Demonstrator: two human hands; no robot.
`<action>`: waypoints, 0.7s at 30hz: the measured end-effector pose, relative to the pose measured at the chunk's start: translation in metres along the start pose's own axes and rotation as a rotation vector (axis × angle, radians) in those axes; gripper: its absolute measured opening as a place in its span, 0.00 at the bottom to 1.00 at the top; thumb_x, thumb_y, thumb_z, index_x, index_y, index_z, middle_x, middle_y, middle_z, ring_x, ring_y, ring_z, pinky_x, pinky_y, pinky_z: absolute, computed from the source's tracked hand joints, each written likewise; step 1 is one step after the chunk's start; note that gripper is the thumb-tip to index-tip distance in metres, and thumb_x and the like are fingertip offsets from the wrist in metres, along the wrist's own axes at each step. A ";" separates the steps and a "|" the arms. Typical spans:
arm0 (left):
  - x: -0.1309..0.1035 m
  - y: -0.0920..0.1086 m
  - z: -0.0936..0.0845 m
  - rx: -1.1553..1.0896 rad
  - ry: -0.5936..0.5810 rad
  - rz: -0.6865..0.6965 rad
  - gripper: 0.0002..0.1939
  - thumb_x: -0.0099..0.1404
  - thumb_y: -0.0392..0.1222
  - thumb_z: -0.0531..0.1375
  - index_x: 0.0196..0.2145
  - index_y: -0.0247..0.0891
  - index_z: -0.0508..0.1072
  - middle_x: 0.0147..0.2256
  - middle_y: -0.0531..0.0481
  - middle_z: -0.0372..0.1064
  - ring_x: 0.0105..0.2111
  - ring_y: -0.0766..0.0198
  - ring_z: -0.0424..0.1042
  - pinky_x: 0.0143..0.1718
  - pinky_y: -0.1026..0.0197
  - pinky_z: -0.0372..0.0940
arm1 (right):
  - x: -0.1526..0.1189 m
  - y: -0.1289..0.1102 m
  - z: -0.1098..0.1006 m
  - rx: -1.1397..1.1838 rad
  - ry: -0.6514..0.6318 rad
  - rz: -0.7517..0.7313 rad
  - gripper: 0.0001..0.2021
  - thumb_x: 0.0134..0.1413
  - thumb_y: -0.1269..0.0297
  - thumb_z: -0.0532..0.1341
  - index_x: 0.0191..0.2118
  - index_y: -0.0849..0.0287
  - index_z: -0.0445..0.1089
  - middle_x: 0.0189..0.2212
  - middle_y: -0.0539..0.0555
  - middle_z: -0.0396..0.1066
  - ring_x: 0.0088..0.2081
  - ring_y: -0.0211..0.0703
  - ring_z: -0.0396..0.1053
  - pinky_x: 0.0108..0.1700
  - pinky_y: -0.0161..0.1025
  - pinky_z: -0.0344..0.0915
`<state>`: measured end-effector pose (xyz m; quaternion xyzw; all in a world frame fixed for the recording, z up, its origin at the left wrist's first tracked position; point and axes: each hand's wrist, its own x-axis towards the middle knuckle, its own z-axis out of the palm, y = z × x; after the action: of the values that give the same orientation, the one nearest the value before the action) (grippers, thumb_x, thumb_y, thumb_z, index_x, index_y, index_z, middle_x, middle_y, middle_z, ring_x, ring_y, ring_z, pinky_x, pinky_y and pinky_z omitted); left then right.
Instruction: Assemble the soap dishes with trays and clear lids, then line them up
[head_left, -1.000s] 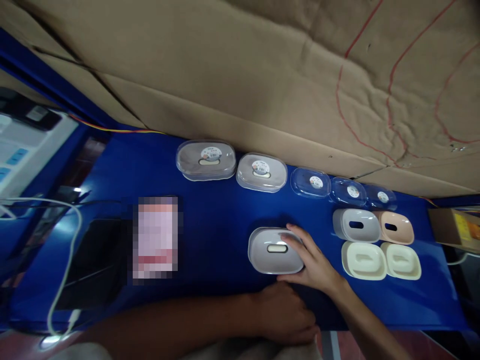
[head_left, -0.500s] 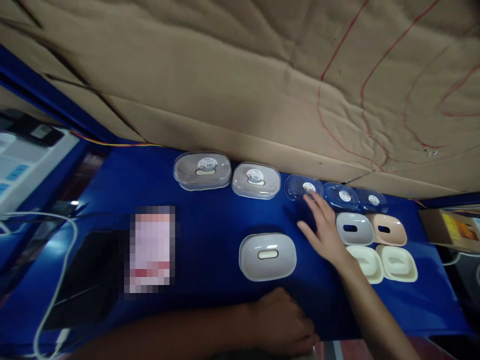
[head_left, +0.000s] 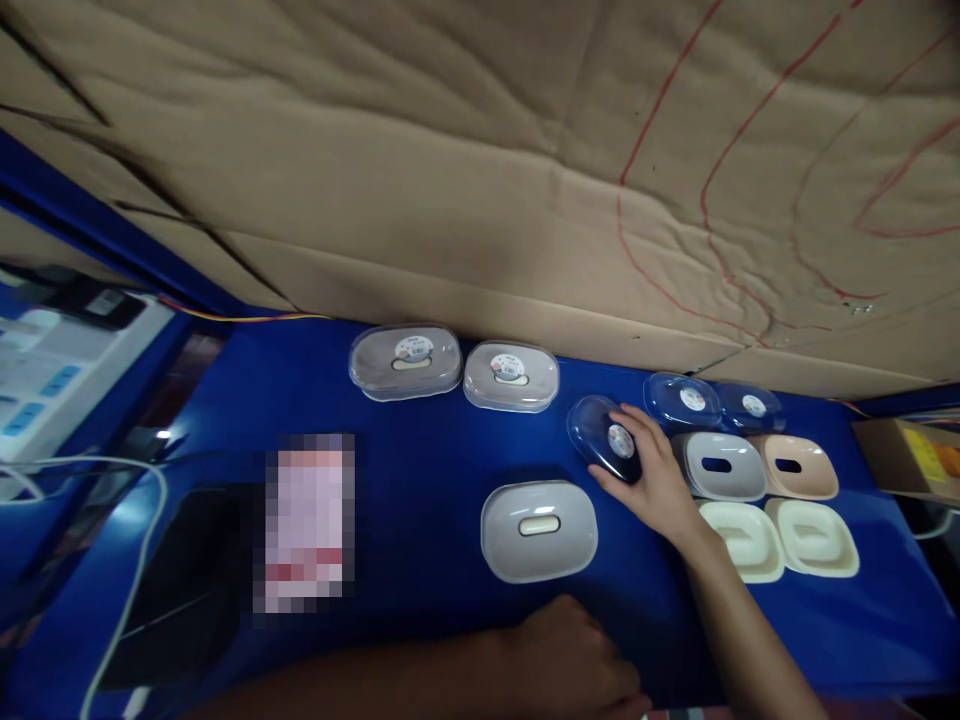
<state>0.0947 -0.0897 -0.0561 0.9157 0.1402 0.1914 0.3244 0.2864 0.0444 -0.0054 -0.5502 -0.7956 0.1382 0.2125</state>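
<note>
My right hand (head_left: 660,480) grips a clear plastic lid (head_left: 600,432) with a round sticker, fingers and thumb around its right end. The lid is tilted. Near it on the blue table lies a grey oval soap box (head_left: 538,530) with a cream insert showing through its slot; no clear lid covers it. Just in front of that box, my left hand (head_left: 577,655) is curled into a fist at the table's front edge. Its fingertips are hidden, so I cannot see whether anything is inside.
Two lidded grey boxes (head_left: 406,362) stand along the cardboard wall (head_left: 337,180). Right of my hand are two more clear lids (head_left: 684,400), a grey tray (head_left: 726,467), a peach tray (head_left: 802,467) and cream trays (head_left: 816,540). A blurred-out pink item (head_left: 307,520) lies left.
My right hand has closed on the nearest clear lid and pulled it away from the row by the wall, toward me. My left hand stays in its fist.
</note>
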 end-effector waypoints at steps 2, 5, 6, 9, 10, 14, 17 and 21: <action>0.000 0.000 -0.001 -0.008 0.001 0.009 0.20 0.74 0.53 0.64 0.27 0.40 0.75 0.22 0.57 0.76 0.21 0.65 0.75 0.18 0.57 0.48 | -0.004 -0.011 -0.009 0.088 -0.037 -0.065 0.36 0.63 0.51 0.70 0.71 0.49 0.59 0.72 0.64 0.60 0.71 0.61 0.62 0.69 0.61 0.64; 0.003 0.000 -0.002 0.015 -0.003 0.015 0.20 0.73 0.53 0.66 0.25 0.40 0.75 0.20 0.56 0.75 0.19 0.65 0.72 0.17 0.57 0.50 | -0.014 -0.041 -0.015 0.103 -0.181 -0.259 0.35 0.60 0.54 0.70 0.71 0.50 0.61 0.74 0.63 0.60 0.72 0.60 0.62 0.70 0.60 0.63; 0.004 0.001 -0.003 0.026 -0.009 0.016 0.21 0.72 0.53 0.66 0.25 0.40 0.75 0.20 0.56 0.74 0.18 0.64 0.71 0.17 0.56 0.51 | -0.017 -0.051 -0.014 0.082 -0.227 -0.326 0.34 0.60 0.56 0.70 0.70 0.50 0.63 0.74 0.62 0.59 0.73 0.60 0.61 0.71 0.60 0.61; 0.007 0.001 -0.003 0.058 -0.042 0.003 0.22 0.73 0.54 0.65 0.24 0.40 0.76 0.20 0.55 0.75 0.17 0.64 0.70 0.17 0.55 0.52 | -0.022 -0.075 -0.004 0.019 -0.314 -0.475 0.31 0.60 0.60 0.68 0.68 0.51 0.66 0.75 0.59 0.59 0.74 0.59 0.57 0.73 0.62 0.56; 0.007 0.001 -0.003 0.063 -0.060 0.000 0.23 0.75 0.55 0.63 0.25 0.40 0.77 0.20 0.55 0.75 0.17 0.65 0.70 0.18 0.55 0.52 | -0.023 -0.078 -0.001 0.009 -0.331 -0.495 0.31 0.60 0.60 0.68 0.68 0.51 0.67 0.75 0.58 0.59 0.75 0.58 0.57 0.73 0.62 0.57; 0.007 -0.001 0.001 0.069 -0.122 0.027 0.24 0.77 0.56 0.62 0.27 0.40 0.79 0.20 0.56 0.74 0.18 0.65 0.70 0.18 0.56 0.53 | -0.022 -0.078 0.007 -0.008 -0.367 -0.492 0.31 0.58 0.61 0.68 0.67 0.52 0.69 0.75 0.57 0.59 0.75 0.58 0.57 0.72 0.63 0.59; 0.005 -0.003 0.006 0.082 -0.128 0.019 0.24 0.77 0.58 0.60 0.29 0.40 0.79 0.22 0.55 0.75 0.19 0.64 0.71 0.18 0.56 0.51 | -0.024 -0.073 0.008 -0.013 -0.351 -0.512 0.32 0.57 0.61 0.69 0.67 0.53 0.68 0.75 0.58 0.59 0.75 0.58 0.56 0.72 0.63 0.61; 0.001 -0.007 0.010 0.058 -0.115 0.047 0.22 0.80 0.54 0.58 0.33 0.39 0.80 0.24 0.54 0.77 0.18 0.66 0.68 0.18 0.57 0.51 | -0.025 -0.068 0.015 -0.025 -0.266 -0.595 0.33 0.58 0.57 0.72 0.67 0.55 0.69 0.74 0.62 0.61 0.74 0.61 0.57 0.69 0.61 0.66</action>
<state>0.0989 -0.0893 -0.0680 0.9372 0.1053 0.1421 0.3007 0.2315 -0.0028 0.0078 -0.2733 -0.9439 0.1311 0.1311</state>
